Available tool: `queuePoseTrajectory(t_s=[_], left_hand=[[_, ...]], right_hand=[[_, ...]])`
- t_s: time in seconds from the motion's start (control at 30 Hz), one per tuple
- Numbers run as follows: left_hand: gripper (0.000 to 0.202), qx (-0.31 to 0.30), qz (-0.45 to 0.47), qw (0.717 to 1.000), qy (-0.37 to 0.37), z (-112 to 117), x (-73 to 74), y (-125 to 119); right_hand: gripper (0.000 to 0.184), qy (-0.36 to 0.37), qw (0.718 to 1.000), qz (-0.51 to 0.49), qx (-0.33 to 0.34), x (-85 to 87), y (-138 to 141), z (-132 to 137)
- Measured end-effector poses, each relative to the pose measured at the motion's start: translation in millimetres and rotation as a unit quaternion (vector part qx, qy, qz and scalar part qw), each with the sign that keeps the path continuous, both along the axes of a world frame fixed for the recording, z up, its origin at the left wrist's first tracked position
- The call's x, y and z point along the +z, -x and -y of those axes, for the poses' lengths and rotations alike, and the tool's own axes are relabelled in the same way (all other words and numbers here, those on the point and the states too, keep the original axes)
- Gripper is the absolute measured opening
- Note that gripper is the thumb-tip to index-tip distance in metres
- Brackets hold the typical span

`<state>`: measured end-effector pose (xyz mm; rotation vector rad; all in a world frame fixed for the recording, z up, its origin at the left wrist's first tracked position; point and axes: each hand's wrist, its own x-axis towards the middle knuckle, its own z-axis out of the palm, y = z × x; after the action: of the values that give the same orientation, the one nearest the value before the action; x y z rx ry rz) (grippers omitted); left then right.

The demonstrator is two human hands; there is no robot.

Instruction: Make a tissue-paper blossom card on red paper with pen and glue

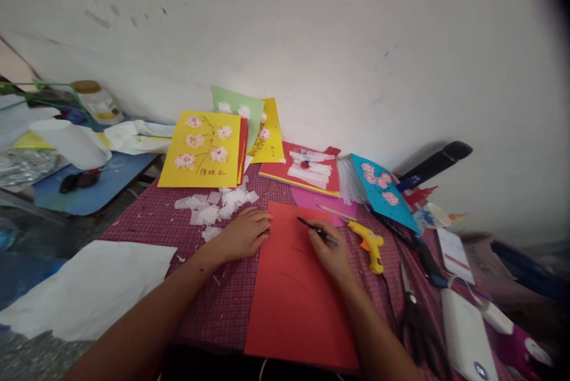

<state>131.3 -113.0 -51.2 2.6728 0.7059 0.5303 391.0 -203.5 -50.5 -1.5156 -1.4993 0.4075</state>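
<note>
Red sheet (pixel 298 321) lies lengthwise in front of you on the checked-cloth desk (pixel 211 310), a few thin dark curved lines on it. White device (pixel 466 333) and black-handled scissors (pixel 412 310), blades spread a little, sit near right; big crumpled white sheet (pixel 98 286) on your left. Your right hand (pixel 329 250) is closed around a black pen (pixel 308 224), tip over the red sheet's upper part. Your left hand (pixel 244 232) rests at that sheet's upper left edge, fingers loosely bent, holding nothing. Just right of the pen hand: yellow glue gun (pixel 374 245). Beyond your left hand: loose white paper pieces (pixel 216 208). Farther back: blue flower card (pixel 394 206) on the right, yellow flower card (pixel 180 137) on the left, pale wall (pixel 312 43) behind.
</note>
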Motion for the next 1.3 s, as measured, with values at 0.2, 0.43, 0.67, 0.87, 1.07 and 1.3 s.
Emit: queuePoseTrajectory(t_s=[0.2, 0.43, 0.67, 0.87, 1.07, 1.3], left_hand=[[0.012, 0.001, -0.005, 1.000, 0.004, 0.4, 1.8, -0.7], [0.011, 0.001, -0.003, 1.000, 0.009, -0.4, 0.0, -0.9], [0.011, 0.002, -0.004, 1.000, 0.014, -0.5, -0.8, -0.2], [0.012, 0.000, 0.001, 1.000, 0.011, -0.7, -2.2, -0.8], [0.011, 0.000, 0.000, 1.000, 0.011, -0.7, -0.1, -0.3], [0.011, 0.001, -0.002, 1.000, 0.014, -0.9, -0.4, -0.6]], right_hand=[[0.019, 0.008, 0.998, 0.000, 0.054, 5.9, 2.9, 1.1], [0.019, 0.002, 0.999, -0.005, 0.033, 5.7, 3.2, 1.1], [0.019, 0.003, 0.998, 0.013, 0.057, 6.0, 6.0, 2.4], [0.021, 0.004, 0.997, 0.020, 0.078, 1.1, 7.3, 2.6], [0.019, -0.019, 0.997, 0.038, 0.061, 1.0, 3.4, 3.6], [0.018, -0.013, 0.999, 0.039, 0.035, 3.3, 3.3, 4.7]])
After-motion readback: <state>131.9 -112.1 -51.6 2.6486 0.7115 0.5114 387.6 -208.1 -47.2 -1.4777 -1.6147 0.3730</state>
